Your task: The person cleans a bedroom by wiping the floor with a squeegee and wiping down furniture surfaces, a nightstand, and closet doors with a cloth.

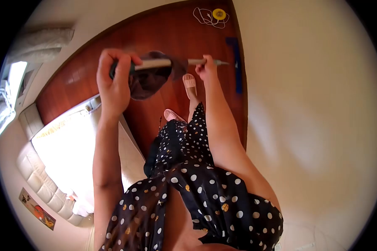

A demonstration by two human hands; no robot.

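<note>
Two bare hands, raised over a reddish-brown wood floor (159, 33) edged by dark skirting. Cream wall (305, 104) to the right. At left, a bed (63, 142) with a bright white cover and one tufted cream headboard (40, 173); beyond it a bright window (8, 100) and a gathered pale curtain (42, 42).

Count: one pale pole (155, 64), lying crosswise between the hands, above the floor. Left hand (115, 79): grip narrow, fingers curled round its dark end. Right hand (208, 69): grip closed about the pole near its tapered tip. One dark cloth (148, 83) hangs between the hands, covering a short stretch of pole; whether it is fastened cannot be told.

Two pink slippers (190, 78) on the wearer's feet. One black dress (205, 188), white-dotted. One round yellow device (219, 14) on the floor, white cord (201, 19) looped beside it. One long blue object (237, 67) near the right skirting.

Writing: one poster (37, 209) bears dark lettering, too small to read. Brands: none legible.
</note>
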